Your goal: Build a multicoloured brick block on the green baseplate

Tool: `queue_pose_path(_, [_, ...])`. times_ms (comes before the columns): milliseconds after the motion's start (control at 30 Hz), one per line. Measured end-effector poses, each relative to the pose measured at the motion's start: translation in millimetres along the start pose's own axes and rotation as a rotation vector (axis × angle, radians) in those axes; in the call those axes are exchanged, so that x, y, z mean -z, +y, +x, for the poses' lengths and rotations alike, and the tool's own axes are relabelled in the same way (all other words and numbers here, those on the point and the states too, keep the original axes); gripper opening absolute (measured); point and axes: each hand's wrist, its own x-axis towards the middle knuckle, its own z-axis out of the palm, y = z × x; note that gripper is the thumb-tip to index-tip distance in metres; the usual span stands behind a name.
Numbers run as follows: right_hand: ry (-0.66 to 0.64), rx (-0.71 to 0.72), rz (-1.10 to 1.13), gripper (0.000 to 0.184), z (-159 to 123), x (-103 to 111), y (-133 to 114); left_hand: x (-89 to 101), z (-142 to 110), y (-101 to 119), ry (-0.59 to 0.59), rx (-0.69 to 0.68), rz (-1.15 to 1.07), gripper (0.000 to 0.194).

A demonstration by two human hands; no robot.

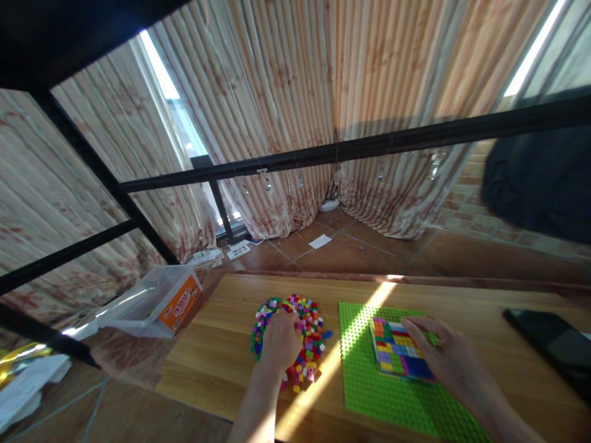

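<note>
Head view: the brick block [398, 352] lies on the green board [362, 391], by the right hand [450, 352]. Left of the board, the left hand [282, 339] touches the brick pile [314, 335]. I can't tell if either grip holds anything.

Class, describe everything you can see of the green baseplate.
The baseplate is bright green, looks like plastic and is covered in small studs. It lies flat on the table, right of the loose bricks. Sunlight stripes its upper left corner. A multicoloured brick slab sits on it. The right hand hides part of it; whether they touch is unclear.
</note>
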Motion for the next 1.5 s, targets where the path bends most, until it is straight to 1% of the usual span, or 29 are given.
queue_pose_path(100, [0.003,-0.019,-0.004,0.039,0,0,-3,3.8,0,-3,0.005,-0.003,-0.024,0.016])
queue_pose_path(200, [0.037,-0.004,0.003,0.037,0,2,-6,10.5,1,-1,0.001,-0.011,-0.056,0.018])
queue_pose_path(267, [0.083,0.024,0.025,0.035,-1,4,-10,14.9,1,4,-0.03,-0.061,-0.172,0.02])
queue_pose_path(333, [0.132,0.069,0.06,0.032,-4,6,-17,17.5,0,14,-0.089,-0.13,-0.4,0.022])
queue_pose_path(400, [0.145,0.136,0.112,0.029,-8,7,-27,18.5,-1,28,-0.171,-0.172,-0.659,0.023])
queue_pose_path(500, [0.081,0.273,0.179,0.023,-18,6,-45,19.1,-4,51,-0.284,-0.14,-0.908,0.027])
queue_pose_path(567, [0.055,0.371,0.178,0.019,-25,3,-57,19.7,-7,65,-0.334,-0.102,-0.994,0.027])
queue_pose_path(633, [0.066,0.445,0.155,0.02,-30,-1,-65,18.9,-9,76,-0.375,-0.092,-1.037,0.028])
queue_pose_path(700, [0.079,0.482,0.128,0.024,-33,-3,-70,15.3,-10,84,-0.4,-0.111,-1.077,0.03])
queue_pose_path(767, [0.091,0.496,0.117,0.024,-32,-3,-70,9.2,-10,89,-0.414,-0.119,-1.137,0.029])
queue_pose_path(833, [0.098,0.496,0.127,0.02,-30,-1,-68,2.4,-10,94,-0.422,-0.086,-1.201,0.027])
queue_pose_path(900, [0.075,0.477,0.151,0.017,-29,2,-64,-2.9,-9,99,-0.438,-0.052,-1.242,0.026])
queue_pose_path(1067, [-0.087,0.371,0.211,0.021,-26,16,-56,-8.8,-8,105,-0.493,-0.049,-1.255,0.026])
queue_pose_path(1200, [-0.214,0.355,0.247,0.021,-24,26,-53,-9.7,-10,105,-0.573,-0.012,-1.233,0.02])
queue_pose_path(1267, [-0.246,0.343,0.276,0.022,-25,28,-51,-10.0,-12,106,-0.616,0.013,-1.224,0.015])
queue_pose_path(1367, [-0.194,0.26,0.316,0.02,-28,27,-47,-12.6,-18,109,-0.653,0.094,-1.282,0.014])
queue_pose_path(1433, [-0.131,0.201,0.334,0.018,-32,24,-43,-16.2,-23,112,-0.67,0.174,-1.384,0.016])
queue_pose_path(1500, [-0.079,0.174,0.343,0.016,-35,21,-38,-20.6,-28,116,-0.691,0.264,-1.489,0.018])
